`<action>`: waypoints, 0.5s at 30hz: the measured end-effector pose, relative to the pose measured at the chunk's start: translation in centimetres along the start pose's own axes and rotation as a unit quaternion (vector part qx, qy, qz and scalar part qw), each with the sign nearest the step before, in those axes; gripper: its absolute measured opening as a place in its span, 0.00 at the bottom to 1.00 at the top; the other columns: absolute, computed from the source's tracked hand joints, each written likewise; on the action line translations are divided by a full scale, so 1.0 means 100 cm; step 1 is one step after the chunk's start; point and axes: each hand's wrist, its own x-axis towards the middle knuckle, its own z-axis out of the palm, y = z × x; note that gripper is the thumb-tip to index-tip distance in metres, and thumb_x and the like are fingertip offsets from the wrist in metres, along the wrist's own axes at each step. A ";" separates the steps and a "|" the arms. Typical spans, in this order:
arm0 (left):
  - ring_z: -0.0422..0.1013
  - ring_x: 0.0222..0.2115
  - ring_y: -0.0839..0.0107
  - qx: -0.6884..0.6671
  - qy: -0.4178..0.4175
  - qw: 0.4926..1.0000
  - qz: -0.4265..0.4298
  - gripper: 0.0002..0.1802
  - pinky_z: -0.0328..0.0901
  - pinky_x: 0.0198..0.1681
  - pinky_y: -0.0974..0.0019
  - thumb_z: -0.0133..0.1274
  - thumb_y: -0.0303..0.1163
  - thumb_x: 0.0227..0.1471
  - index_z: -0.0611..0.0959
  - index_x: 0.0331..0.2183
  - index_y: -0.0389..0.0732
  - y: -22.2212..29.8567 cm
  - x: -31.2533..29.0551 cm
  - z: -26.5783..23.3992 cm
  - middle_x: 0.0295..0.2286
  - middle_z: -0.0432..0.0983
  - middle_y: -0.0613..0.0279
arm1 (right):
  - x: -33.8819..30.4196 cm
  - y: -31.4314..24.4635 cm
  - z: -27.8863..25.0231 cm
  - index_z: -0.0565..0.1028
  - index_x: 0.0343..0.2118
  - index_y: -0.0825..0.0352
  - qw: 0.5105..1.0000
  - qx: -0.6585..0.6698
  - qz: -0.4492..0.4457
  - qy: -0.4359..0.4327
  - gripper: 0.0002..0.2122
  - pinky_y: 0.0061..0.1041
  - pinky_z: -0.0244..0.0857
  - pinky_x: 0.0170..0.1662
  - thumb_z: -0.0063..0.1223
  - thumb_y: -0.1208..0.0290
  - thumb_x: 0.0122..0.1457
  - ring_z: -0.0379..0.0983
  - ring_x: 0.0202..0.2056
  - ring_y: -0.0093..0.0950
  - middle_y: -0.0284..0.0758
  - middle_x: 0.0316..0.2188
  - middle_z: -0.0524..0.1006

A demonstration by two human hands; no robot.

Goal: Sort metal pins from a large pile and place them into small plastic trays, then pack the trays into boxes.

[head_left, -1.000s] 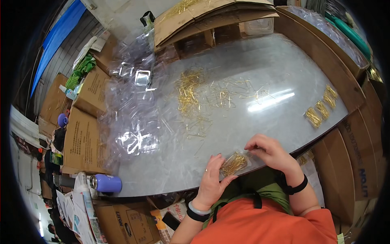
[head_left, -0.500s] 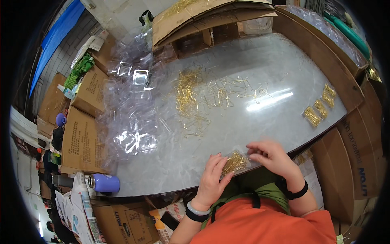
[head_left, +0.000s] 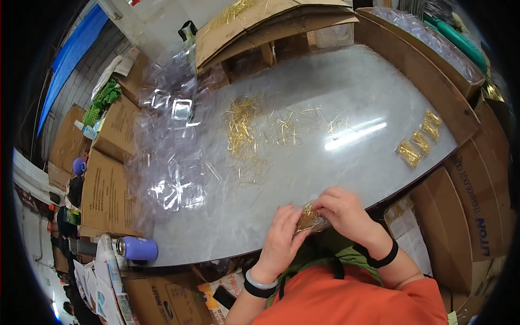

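Fingers (head_left: 287, 216) of left hand (head_left: 276, 242): bent narrowly round the left end of the clear packet (head_left: 307, 222) of gold wire pieces, at the near edge of the worktop (head_left: 227, 227). Fingers of right hand (head_left: 345, 214): drawn together at the packet's right end; cannot tell whether pinching or only touching. Change: has moved in from just beside the packet, less spread than half a second ago. Effect: now puts both hands on the packet at once.

Both hands (head_left: 279, 237) at a clear pack (head_left: 318, 224) of gold hooks (head_left: 306, 218)
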 end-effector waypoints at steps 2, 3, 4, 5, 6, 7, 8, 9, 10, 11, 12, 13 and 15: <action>0.68 0.55 0.45 0.017 -0.011 1.000 -0.003 0.28 0.59 0.64 0.47 0.63 0.27 0.52 0.74 0.54 0.33 0.004 -0.001 -0.002 0.51 0.71 0.44 | -0.001 0.005 -0.003 0.78 0.38 0.68 0.999 0.049 -0.024 -0.002 0.07 0.35 0.70 0.41 0.59 0.80 0.55 0.76 0.38 0.42 0.40 0.34 0.78; 0.68 0.55 0.45 0.011 -0.001 1.000 0.000 0.29 0.59 0.64 0.47 0.63 0.27 0.52 0.74 0.55 0.34 0.003 -0.003 -0.001 0.51 0.72 0.44 | -0.004 0.008 -0.004 0.79 0.40 0.68 0.997 0.075 -0.034 -0.005 0.09 0.35 0.70 0.41 0.59 0.79 0.56 0.76 0.37 0.41 0.40 0.35 0.78; 0.69 0.55 0.46 0.005 0.008 1.000 0.004 0.29 0.59 0.64 0.47 0.63 0.27 0.52 0.73 0.55 0.34 0.002 -0.005 0.001 0.51 0.72 0.45 | -0.007 0.008 -0.006 0.78 0.41 0.68 0.995 0.098 0.006 0.001 0.10 0.35 0.70 0.41 0.60 0.79 0.56 0.76 0.37 0.41 0.40 0.35 0.78; 0.69 0.55 0.46 -0.001 0.018 1.000 0.007 0.30 0.59 0.64 0.47 0.63 0.26 0.52 0.73 0.55 0.34 0.000 -0.006 0.002 0.50 0.72 0.45 | -0.011 0.007 -0.010 0.78 0.42 0.68 0.992 0.122 0.045 0.008 0.10 0.35 0.70 0.41 0.60 0.78 0.56 0.76 0.37 0.41 0.40 0.35 0.78; 0.69 0.55 0.47 -0.014 0.024 1.000 -0.001 0.31 0.59 0.64 0.47 0.64 0.26 0.52 0.72 0.56 0.34 -0.002 -0.007 0.004 0.50 0.72 0.45 | -0.014 0.006 -0.013 0.78 0.44 0.68 0.985 0.145 0.087 0.015 0.11 0.35 0.70 0.41 0.60 0.78 0.56 0.76 0.37 0.41 0.40 0.35 0.78; 0.69 0.54 0.48 -0.027 0.029 0.999 -0.010 0.32 0.59 0.64 0.48 0.64 0.27 0.52 0.71 0.57 0.34 -0.003 -0.008 0.005 0.50 0.72 0.45 | -0.016 0.006 -0.015 0.78 0.44 0.68 0.988 0.136 0.073 -0.006 0.12 0.35 0.70 0.41 0.61 0.78 0.57 0.76 0.37 0.40 0.40 0.35 0.78; 0.69 0.54 0.48 -0.040 0.035 0.998 -0.019 0.33 0.59 0.64 0.48 0.64 0.27 0.51 0.70 0.57 0.34 -0.003 -0.009 0.006 0.50 0.73 0.45 | -0.017 0.006 -0.017 0.77 0.44 0.68 0.990 0.128 0.058 -0.026 0.12 0.35 0.70 0.41 0.61 0.77 0.57 0.76 0.37 0.40 0.40 0.36 0.78; 0.68 0.55 0.47 -0.048 0.025 0.998 -0.024 0.34 0.59 0.64 0.47 0.64 0.27 0.52 0.69 0.58 0.34 -0.003 -0.009 0.006 0.51 0.72 0.45 | -0.018 0.007 -0.018 0.77 0.44 0.68 0.991 0.121 0.044 -0.046 0.12 0.35 0.70 0.41 0.61 0.77 0.57 0.76 0.37 0.40 0.40 0.36 0.78; 0.67 0.55 0.45 -0.056 0.015 0.998 -0.030 0.34 0.58 0.64 0.45 0.64 0.27 0.52 0.69 0.58 0.33 -0.003 -0.008 0.005 0.52 0.71 0.44 | -0.019 0.008 -0.017 0.77 0.44 0.68 0.992 0.110 0.041 -0.042 0.12 0.35 0.70 0.41 0.61 0.77 0.56 0.76 0.37 0.40 0.40 0.36 0.78; 0.67 0.56 0.43 -0.064 0.005 0.997 -0.035 0.34 0.57 0.65 0.44 0.64 0.27 0.53 0.68 0.58 0.33 -0.002 -0.007 0.004 0.52 0.71 0.44 | -0.019 0.010 -0.015 0.77 0.43 0.68 0.994 0.100 0.039 -0.038 0.11 0.35 0.70 0.41 0.62 0.77 0.56 0.75 0.37 0.40 0.40 0.35 0.78; 0.67 0.56 0.44 -0.069 0.010 0.997 -0.041 0.34 0.57 0.65 0.44 0.64 0.27 0.52 0.68 0.58 0.33 0.000 -0.007 0.003 0.53 0.71 0.44 | -0.019 0.011 -0.013 0.77 0.42 0.68 0.995 0.089 0.035 -0.034 0.11 0.35 0.70 0.41 0.62 0.78 0.55 0.75 0.37 0.40 0.40 0.35 0.77; 0.67 0.56 0.44 -0.074 0.015 0.996 -0.047 0.34 0.58 0.65 0.44 0.64 0.27 0.52 0.69 0.58 0.34 0.003 -0.006 0.001 0.53 0.71 0.45 | -0.019 0.011 -0.012 0.78 0.41 0.68 0.995 0.085 0.034 -0.030 0.11 0.35 0.70 0.41 0.62 0.78 0.55 0.75 0.37 0.40 0.39 0.35 0.77; 0.67 0.55 0.45 -0.069 0.016 0.997 -0.035 0.34 0.58 0.64 0.44 0.64 0.27 0.52 0.70 0.58 0.35 0.006 -0.003 -0.001 0.53 0.71 0.46 | -0.019 0.010 -0.011 0.78 0.40 0.67 0.996 0.077 0.031 -0.024 0.10 0.35 0.70 0.40 0.62 0.78 0.55 0.75 0.37 0.40 0.39 0.34 0.77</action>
